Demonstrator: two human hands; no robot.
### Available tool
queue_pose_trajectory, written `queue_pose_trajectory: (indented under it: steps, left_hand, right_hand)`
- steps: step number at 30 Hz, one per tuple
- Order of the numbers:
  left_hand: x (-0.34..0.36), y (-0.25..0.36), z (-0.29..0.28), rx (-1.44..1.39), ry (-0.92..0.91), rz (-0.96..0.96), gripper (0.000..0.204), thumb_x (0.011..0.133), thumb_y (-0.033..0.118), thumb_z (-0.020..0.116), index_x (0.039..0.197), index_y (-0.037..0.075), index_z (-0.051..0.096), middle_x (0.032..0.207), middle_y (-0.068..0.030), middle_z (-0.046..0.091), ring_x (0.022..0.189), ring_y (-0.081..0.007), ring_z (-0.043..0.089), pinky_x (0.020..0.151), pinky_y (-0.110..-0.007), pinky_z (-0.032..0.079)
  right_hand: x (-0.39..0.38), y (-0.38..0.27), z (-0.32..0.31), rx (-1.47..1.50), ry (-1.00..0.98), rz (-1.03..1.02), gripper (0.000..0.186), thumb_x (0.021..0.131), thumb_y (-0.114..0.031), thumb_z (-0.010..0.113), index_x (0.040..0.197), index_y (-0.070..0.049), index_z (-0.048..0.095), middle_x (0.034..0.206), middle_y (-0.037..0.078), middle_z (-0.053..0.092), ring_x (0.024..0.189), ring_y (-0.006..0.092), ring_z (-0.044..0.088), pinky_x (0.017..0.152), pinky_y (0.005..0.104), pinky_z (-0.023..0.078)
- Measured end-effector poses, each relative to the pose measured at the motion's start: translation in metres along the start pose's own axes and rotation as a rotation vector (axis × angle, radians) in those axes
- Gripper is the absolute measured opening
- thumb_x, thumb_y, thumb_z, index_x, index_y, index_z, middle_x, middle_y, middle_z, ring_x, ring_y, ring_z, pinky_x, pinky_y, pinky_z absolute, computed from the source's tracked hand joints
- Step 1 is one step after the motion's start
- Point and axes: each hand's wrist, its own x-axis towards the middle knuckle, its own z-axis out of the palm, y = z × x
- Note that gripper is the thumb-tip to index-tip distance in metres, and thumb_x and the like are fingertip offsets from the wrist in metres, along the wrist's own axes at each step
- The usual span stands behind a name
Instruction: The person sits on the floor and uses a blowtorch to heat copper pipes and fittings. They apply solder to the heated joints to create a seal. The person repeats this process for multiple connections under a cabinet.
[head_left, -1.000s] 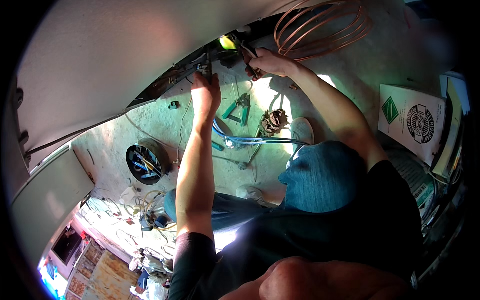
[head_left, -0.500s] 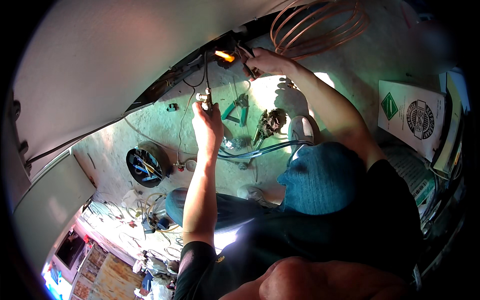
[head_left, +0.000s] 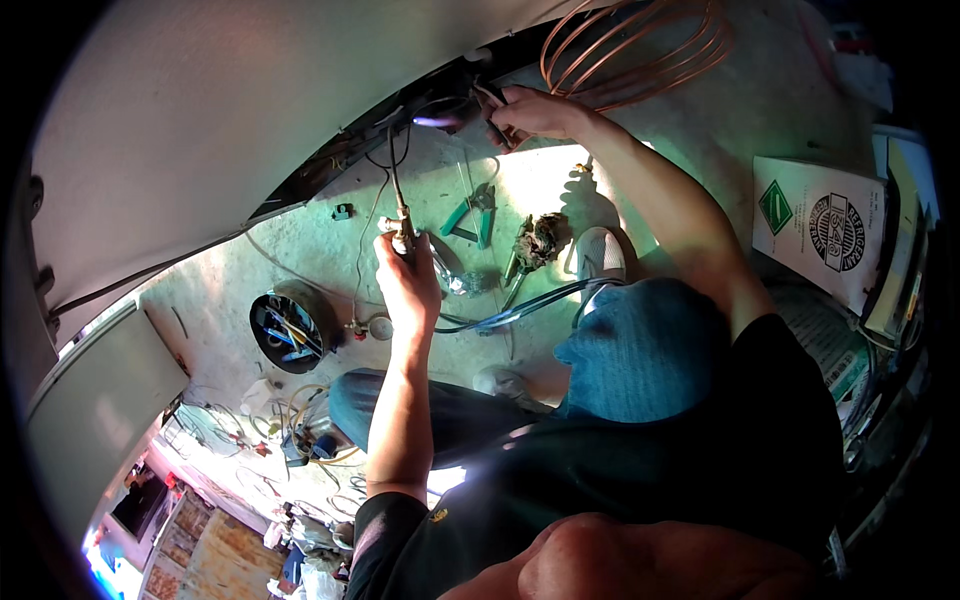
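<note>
From where I stand, going by the head view, the left hand (head_left: 408, 275) is wrapped around a brass-fitted gas torch (head_left: 402, 232), its long axis running away from the person and leaning slightly left toward the gap under a white cabinet (head_left: 220, 100). A violet flame (head_left: 434, 122) shows beyond that hand, up and to its right, pointing toward the dark-handled pliers (head_left: 489, 95). The right hand (head_left: 530, 112) is nearer to the flame and grasps those pliers, their nose in the gap's shadow; whether the tips bite on anything I can't tell. Just beyond the right forearm lies a coil of copper tubing (head_left: 640, 60). Off to the right, a white carton (head_left: 815, 255) carries a green diamond and a round black emblem ringed with bold capitals; smaller print is too fine to read.
</note>
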Motion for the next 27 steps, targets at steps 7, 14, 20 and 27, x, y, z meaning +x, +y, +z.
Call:
queue_pose_trajectory:
  steps: [7,14,20,27]
  left_hand:
    - [0.031,0.012,0.008,0.0,-0.018,0.031,0.021,0.096,0.013,0.064,0.101,0.001,0.049,0.073,-0.0147,0.064,0.06,-0.026,0.062,0.059,-0.038,0.048]
    - [0.085,0.007,0.044,0.129,-0.026,0.07,0.027,0.094,0.016,0.066,0.101,-0.004,0.049,0.081,-0.0267,0.067,0.077,-0.0464,0.068,0.068,-0.048,0.053]
    - [0.126,-0.004,0.074,0.241,0.022,0.206,0.034,0.092,0.019,0.066,0.105,-0.006,0.047,0.091,-0.0331,0.066,0.087,-0.0529,0.065,0.071,-0.056,0.052]
    - [0.125,-0.009,0.073,0.257,-0.01,0.196,0.034,0.092,0.02,0.066,0.106,-0.005,0.048,0.093,-0.0334,0.066,0.087,-0.0536,0.064,0.072,-0.057,0.052]
  right_hand:
    - [-0.001,-0.005,0.003,-0.041,0.018,0.004,0.006,0.092,-0.006,0.053,0.092,-0.004,0.047,0.085,0.011,0.06,0.076,0.0206,0.064,0.067,0.0383,0.06]
    - [0.005,0.002,0.002,-0.031,-0.007,-0.018,0.017,0.091,-0.005,0.054,0.107,-0.003,0.048,0.091,0.01,0.062,0.078,0.0197,0.065,0.069,0.0364,0.057]
    - [0.002,0.002,0.002,-0.037,0.021,-0.003,0.019,0.092,-0.007,0.054,0.11,-0.002,0.049,0.091,0.01,0.063,0.078,0.0191,0.066,0.07,0.0345,0.057]
    - [0.003,0.006,0.002,-0.032,0.039,-0.008,0.015,0.092,-0.007,0.054,0.105,0.0,0.049,0.088,0.012,0.064,0.075,0.0196,0.067,0.067,0.0342,0.058]
